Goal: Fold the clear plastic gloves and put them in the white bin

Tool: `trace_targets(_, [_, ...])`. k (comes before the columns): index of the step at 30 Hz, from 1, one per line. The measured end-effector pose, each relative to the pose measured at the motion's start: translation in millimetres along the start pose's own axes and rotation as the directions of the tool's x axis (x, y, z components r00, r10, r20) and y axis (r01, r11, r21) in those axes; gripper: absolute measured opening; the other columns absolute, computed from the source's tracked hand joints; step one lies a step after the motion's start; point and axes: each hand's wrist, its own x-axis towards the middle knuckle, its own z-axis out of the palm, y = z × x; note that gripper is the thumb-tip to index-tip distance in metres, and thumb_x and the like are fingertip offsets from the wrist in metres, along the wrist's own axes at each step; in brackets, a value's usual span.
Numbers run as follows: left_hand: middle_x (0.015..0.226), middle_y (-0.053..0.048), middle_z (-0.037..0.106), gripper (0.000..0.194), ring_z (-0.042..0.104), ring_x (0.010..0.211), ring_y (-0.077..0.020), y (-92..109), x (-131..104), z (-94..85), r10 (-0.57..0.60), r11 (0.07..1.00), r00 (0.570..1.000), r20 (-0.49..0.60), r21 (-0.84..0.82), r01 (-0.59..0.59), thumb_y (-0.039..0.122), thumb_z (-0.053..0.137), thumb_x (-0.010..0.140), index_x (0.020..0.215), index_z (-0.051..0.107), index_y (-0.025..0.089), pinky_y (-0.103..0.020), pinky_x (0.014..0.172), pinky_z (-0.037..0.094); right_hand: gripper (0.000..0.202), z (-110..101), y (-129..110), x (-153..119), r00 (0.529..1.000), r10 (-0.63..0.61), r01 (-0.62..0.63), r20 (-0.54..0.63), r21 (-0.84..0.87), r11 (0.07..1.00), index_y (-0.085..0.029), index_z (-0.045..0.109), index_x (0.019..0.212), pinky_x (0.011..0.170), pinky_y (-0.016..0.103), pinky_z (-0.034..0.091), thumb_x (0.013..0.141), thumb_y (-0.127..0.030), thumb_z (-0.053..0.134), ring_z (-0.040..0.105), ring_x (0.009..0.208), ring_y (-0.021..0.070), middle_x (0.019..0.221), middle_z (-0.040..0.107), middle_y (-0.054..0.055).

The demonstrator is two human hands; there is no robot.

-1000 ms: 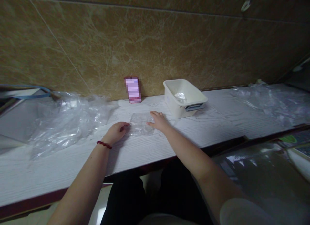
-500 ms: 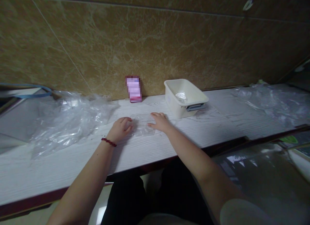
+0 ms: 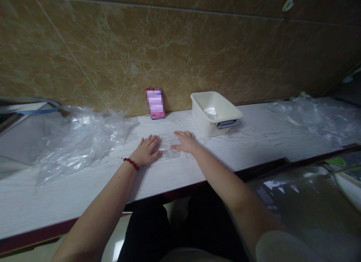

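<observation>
A small clear plastic bag [image 3: 168, 153] lies on the white wood-grain table [image 3: 175, 179] between my two hands. My left hand [image 3: 146, 150], with a red bead bracelet at its wrist, lies palm down with fingers spread at the bag's left edge. On the other side, my right hand [image 3: 184, 141] rests at the bag's right edge, thumb apart from the fingers. Neither hand is closed round anything.
Behind my right hand is a cream bin [image 3: 200, 121] with clear plastic inside. A phone [image 3: 155, 104] leans on the tiled wall [image 3: 175, 47]. Crumpled clear plastic [image 3: 81, 138] covers the left; more clear plastic [image 3: 318, 117] lies at the far right.
My left hand has moved slightly right over the small bag's left edge and its fingers have straightened and flattened. My right hand has hardly moved.
</observation>
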Motion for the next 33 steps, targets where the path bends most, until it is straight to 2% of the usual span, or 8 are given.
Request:
trace_targets(3, [0.136, -0.013, 0.028, 0.069, 0.017, 0.127, -0.0271, 3, -1, 0.1, -0.012, 1.000, 1.000, 0.017, 0.013, 0.011, 0.056, 0.032, 0.076, 0.130, 0.030, 0.013, -0.049, 0.100, 0.015, 0.066, -3, -9, -4, 0.991, -0.033, 0.036, -0.126, 0.021, 0.999, -0.019, 0.039, 0.124, 0.096, 0.040, 0.022, 0.070, -0.055, 0.050, 0.026, 0.118, 0.0248, 0.132, 0.035, 0.006])
trace_targets(5, [0.136, -0.013, 0.028, 0.070, 0.017, 0.127, -0.0272, 5, -2, 0.6, -0.012, 1.000, 1.000, 0.010, 0.018, 0.012, 0.057, 0.034, 0.075, 0.129, 0.031, 0.012, -0.049, 0.100, 0.016, 0.054, -2, -19, -7, 0.973, -0.115, 0.124, -0.198, 0.033, 0.992, -0.017, 0.040, 0.123, 0.099, 0.036, 0.019, 0.078, -0.048, 0.042, 0.023, 0.121, 0.0203, 0.131, 0.036, 0.007])
trace_targets(9, [0.136, -0.014, 0.028, 0.071, 0.017, 0.127, -0.0271, 5, -2, 2.6, -0.011, 1.000, 1.000, -0.004, 0.023, 0.012, 0.056, 0.035, 0.075, 0.128, 0.031, 0.010, -0.049, 0.100, 0.016, 0.049, 9, -38, -11, 0.960, -0.234, 0.237, -0.152, 0.004, 0.971, -0.014, 0.041, 0.123, 0.101, 0.031, 0.017, 0.084, -0.043, 0.032, 0.024, 0.123, 0.0170, 0.130, 0.038, 0.008])
trace_targets(15, [0.137, -0.013, 0.026, 0.072, 0.018, 0.126, -0.0273, 6, -5, 4.8, -0.040, 0.998, 0.999, 0.001, 0.039, 0.040, 0.057, 0.031, 0.075, 0.130, 0.028, 0.011, -0.049, 0.100, 0.014, 0.065, 25, -37, -13, 0.991, -0.117, 0.111, -0.060, -0.098, 0.989, -0.010, 0.032, 0.128, 0.102, 0.040, 0.011, 0.080, -0.054, 0.028, 0.020, 0.126, 0.0232, 0.135, 0.029, 0.011])
trace_targets(24, [0.138, -0.017, 0.020, 0.092, 0.014, 0.127, -0.0298, -5, -15, 5.6, -0.224, 0.971, 0.974, 0.029, 0.097, 0.220, 0.069, 0.032, 0.065, 0.133, 0.021, 0.007, -0.050, 0.099, 0.011, 0.080, 18, -28, -12, 0.989, 0.144, -0.141, 0.025, -0.096, 0.985, -0.016, 0.017, 0.135, 0.097, 0.057, -0.001, 0.073, -0.068, 0.019, 0.005, 0.128, 0.0283, 0.141, 0.013, 0.008])
trace_targets(29, [0.138, -0.020, 0.018, 0.105, 0.012, 0.127, -0.0329, -14, -18, 2.7, -0.292, 0.956, 0.955, 0.056, 0.034, 0.291, 0.071, 0.043, 0.055, 0.131, 0.022, 0.002, -0.050, 0.100, 0.010, 0.082, 18, -25, -12, 0.984, 0.176, -0.174, 0.024, -0.090, 0.981, -0.018, 0.017, 0.135, 0.095, 0.060, -0.004, 0.072, -0.070, 0.018, 0.003, 0.128, 0.0297, 0.141, 0.012, 0.006])
trace_targets(31, [0.135, -0.021, 0.025, 0.096, 0.017, 0.126, -0.0319, -17, -20, -4.5, -0.295, 0.952, 0.955, 0.038, -0.070, 0.297, 0.066, 0.046, 0.058, 0.129, 0.028, 0.003, -0.047, 0.100, 0.016, 0.082, 18, -25, -12, 0.985, 0.172, -0.170, 0.020, -0.088, 0.982, -0.018, 0.017, 0.135, 0.095, 0.060, -0.004, 0.072, -0.070, 0.018, 0.003, 0.128, 0.0300, 0.141, 0.012, 0.006])
trace_targets(33, [0.130, -0.020, 0.036, 0.076, 0.029, 0.122, -0.0280, -21, -22, -14.1, -0.302, 0.940, 0.953, 0.009, -0.161, 0.299, 0.058, 0.038, 0.070, 0.124, 0.035, 0.005, -0.041, 0.097, 0.026, 0.082, 18, -26, -12, 0.985, 0.171, -0.168, 0.024, -0.085, 0.982, -0.017, 0.017, 0.135, 0.095, 0.060, -0.004, 0.072, -0.070, 0.018, 0.003, 0.128, 0.0301, 0.141, 0.011, 0.006])
